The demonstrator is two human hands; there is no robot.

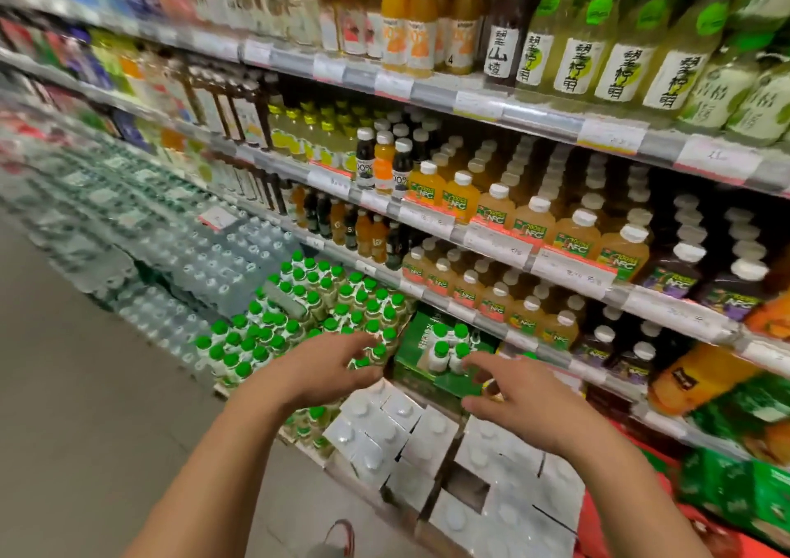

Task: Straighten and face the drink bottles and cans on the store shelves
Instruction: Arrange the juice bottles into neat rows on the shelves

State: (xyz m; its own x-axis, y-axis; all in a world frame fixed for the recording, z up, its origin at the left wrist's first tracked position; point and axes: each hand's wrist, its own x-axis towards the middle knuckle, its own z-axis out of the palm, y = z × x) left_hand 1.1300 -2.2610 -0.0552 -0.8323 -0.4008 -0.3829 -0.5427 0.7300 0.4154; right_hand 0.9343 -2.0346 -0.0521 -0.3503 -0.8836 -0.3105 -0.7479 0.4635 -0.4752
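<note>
Both hands reach out over the floor stacks at the foot of the store shelves (483,106). The left hand (329,369) hovers with fingers spread wide and loosely bent above the green-capped bottles (316,305), holding nothing. The right hand (519,390) hangs beside it, its grip equally wide and empty, just in front of an open green carton (421,337) holding four green-capped bottles. White cartons (431,442) sit below both wrists. NFC juice bottles (534,224) line the front edge of the middle shelves.
</note>
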